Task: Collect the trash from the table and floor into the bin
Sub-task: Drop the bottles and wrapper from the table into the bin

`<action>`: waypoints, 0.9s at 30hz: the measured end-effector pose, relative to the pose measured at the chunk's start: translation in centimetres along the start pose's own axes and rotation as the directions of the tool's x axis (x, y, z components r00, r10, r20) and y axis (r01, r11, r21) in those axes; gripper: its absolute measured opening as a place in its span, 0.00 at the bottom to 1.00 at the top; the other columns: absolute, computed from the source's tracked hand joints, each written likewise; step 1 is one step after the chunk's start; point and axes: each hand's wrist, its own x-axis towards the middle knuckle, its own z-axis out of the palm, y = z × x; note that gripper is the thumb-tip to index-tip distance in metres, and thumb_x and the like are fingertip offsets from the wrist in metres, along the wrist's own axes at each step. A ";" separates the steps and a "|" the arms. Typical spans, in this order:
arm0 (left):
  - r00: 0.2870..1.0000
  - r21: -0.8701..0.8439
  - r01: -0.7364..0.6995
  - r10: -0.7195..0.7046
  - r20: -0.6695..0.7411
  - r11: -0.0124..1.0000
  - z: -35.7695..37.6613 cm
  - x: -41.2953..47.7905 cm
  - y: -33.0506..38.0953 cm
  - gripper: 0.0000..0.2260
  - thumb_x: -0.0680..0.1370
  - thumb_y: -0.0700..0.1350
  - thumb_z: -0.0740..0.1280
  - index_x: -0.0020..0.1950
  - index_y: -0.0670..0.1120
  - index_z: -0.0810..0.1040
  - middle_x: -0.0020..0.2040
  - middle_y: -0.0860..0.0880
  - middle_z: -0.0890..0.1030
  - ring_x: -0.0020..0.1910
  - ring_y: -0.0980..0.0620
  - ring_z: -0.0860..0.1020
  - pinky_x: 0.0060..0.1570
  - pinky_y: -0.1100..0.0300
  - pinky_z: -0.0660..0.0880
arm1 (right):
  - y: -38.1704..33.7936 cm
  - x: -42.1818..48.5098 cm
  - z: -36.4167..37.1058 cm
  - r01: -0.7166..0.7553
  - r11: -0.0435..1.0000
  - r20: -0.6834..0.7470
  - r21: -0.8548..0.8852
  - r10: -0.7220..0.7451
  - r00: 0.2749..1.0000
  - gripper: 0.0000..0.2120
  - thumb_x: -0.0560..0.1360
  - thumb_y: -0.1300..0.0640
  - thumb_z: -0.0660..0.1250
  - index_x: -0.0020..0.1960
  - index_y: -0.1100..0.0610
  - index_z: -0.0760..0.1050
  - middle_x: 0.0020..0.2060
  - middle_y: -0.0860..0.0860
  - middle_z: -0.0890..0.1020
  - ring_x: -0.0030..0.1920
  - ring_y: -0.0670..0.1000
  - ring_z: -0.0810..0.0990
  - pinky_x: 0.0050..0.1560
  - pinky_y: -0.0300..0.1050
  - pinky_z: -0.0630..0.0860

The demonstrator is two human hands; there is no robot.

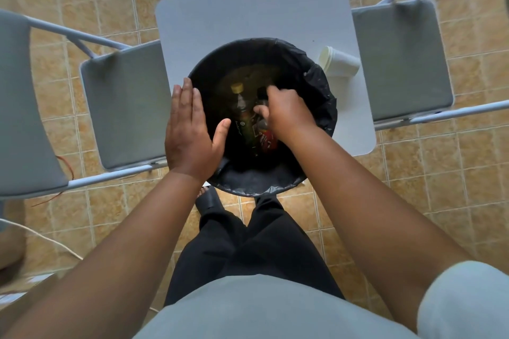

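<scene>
A black bin [325,107] lined with a black bag stands on the near part of the white table [248,8]. Inside lies a bottle with a yellow cap and green label [242,115]. Beside it is a bottle with a black cap and red label [265,136], and my right hand [286,113] reaches into the bin with its fingers curled around that bottle's upper part. My left hand [190,129] rests flat against the bin's left rim, fingers stretched out, holding nothing. A white paper cup [340,60] lies on its side on the table, right of the bin.
Two grey folding chairs flank the table, one to the left [124,107] and one to the right [399,63]. The floor is tan tile [440,187]. A white cable [49,239] and a thin red wire [66,168] lie at the left. My legs stand just below the bin.
</scene>
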 end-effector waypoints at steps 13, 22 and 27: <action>0.999 0.071 -0.027 0.025 0.021 0.997 0.2 0.0 0.2 0.34 0.81 0.61 0.53 0.79 0.37 0.57 0.81 0.41 0.52 0.80 0.43 0.49 0.78 0.47 0.50 | 12.1 6.2 -6.5 -0.036 0.987 -0.593 0.153 0.121 0.796 0.15 0.77 0.51 0.63 0.56 0.57 0.81 0.50 0.56 0.85 0.51 0.57 0.81 0.52 0.43 0.73; 1.000 0.097 -0.024 0.024 0.011 0.995 0.5 0.0 0.2 0.34 0.82 0.60 0.53 0.79 0.38 0.55 0.81 0.41 0.51 0.80 0.43 0.48 0.78 0.48 0.45 | 20.4 13.9 -0.8 -0.271 0.919 -0.019 -0.286 0.277 0.961 0.35 0.74 0.50 0.71 0.73 0.55 0.58 0.71 0.55 0.66 0.72 0.62 0.62 0.64 0.60 0.69; 0.999 0.083 -0.032 0.033 -0.012 0.996 0.7 0.0 0.2 0.33 0.82 0.60 0.53 0.79 0.37 0.56 0.81 0.41 0.52 0.80 0.42 0.49 0.78 0.47 0.47 | 20.9 15.5 1.4 -0.306 0.870 -0.139 -0.387 0.273 0.952 0.31 0.72 0.61 0.70 0.72 0.57 0.62 0.68 0.61 0.65 0.66 0.65 0.67 0.63 0.58 0.70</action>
